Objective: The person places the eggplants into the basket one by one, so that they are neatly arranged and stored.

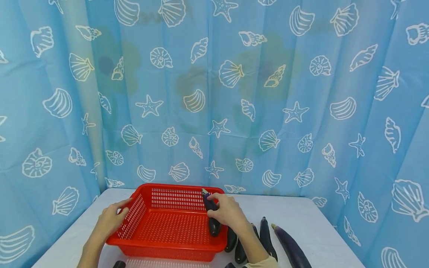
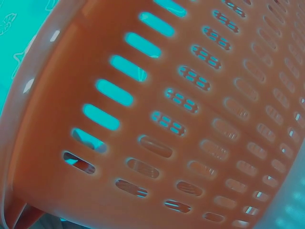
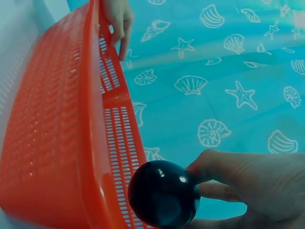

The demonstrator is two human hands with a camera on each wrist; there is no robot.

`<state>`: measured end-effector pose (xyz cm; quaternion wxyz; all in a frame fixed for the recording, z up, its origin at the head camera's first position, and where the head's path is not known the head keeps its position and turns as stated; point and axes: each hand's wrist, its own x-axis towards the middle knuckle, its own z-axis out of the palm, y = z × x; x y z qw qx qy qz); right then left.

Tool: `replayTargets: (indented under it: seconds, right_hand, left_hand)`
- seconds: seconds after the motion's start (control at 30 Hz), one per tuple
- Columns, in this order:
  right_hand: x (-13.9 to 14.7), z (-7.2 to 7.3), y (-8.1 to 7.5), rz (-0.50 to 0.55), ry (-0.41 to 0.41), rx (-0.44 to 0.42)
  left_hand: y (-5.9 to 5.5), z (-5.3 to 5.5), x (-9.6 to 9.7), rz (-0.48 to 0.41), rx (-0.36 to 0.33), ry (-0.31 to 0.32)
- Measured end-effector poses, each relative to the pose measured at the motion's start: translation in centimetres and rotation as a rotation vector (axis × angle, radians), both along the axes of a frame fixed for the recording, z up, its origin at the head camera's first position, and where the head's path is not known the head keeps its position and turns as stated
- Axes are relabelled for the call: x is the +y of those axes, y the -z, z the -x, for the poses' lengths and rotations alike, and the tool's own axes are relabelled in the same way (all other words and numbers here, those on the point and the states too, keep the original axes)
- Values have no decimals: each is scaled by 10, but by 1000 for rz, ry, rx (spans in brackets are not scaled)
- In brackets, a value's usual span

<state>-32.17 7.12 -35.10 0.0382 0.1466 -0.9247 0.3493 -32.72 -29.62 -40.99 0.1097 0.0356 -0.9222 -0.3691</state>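
Note:
A red plastic basket [image 1: 177, 227] with slotted walls sits on the white table, tilted up in the right wrist view because of that camera's angle. My left hand [image 1: 112, 219] grips its left rim; the left wrist view is filled by the basket's slotted wall [image 2: 143, 95]. In my right hand [image 1: 229, 212] a dark purple eggplant [image 1: 214, 226] is pinched near its green stem end. The eggplant hangs over the basket's right side, its rounded glossy end [image 3: 164, 195] pointing down toward the near right corner.
Right of the basket lie several more eggplants, among them a long one [image 1: 293, 245] and a slimmer one [image 1: 264, 232]. A dark rounded end [image 1: 119, 264] shows at the bottom edge, beside a pale ribbed surface [image 1: 167, 263]. A blue shell-patterned curtain [image 1: 214, 93] hangs behind the table.

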Motion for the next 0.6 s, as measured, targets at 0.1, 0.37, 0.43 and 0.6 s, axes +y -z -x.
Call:
replayTargets:
  seconds: [0.1,0.37,0.43,0.6]
  right_hand:
    - [-7,0,3,10,-2,-10]
    - [-24,2,12,10,1,-14]
    - [-28,2,13,0,3,-9]
    - [-37,2,16,3,4,-4]
  left_hand:
    - [0,0,0,-3,-4,-1]
    - [1,1,-1,2,-10,-1]
    - [1,1,-1,4,-9,0]
    - [0,1,-1,7,-6,4]
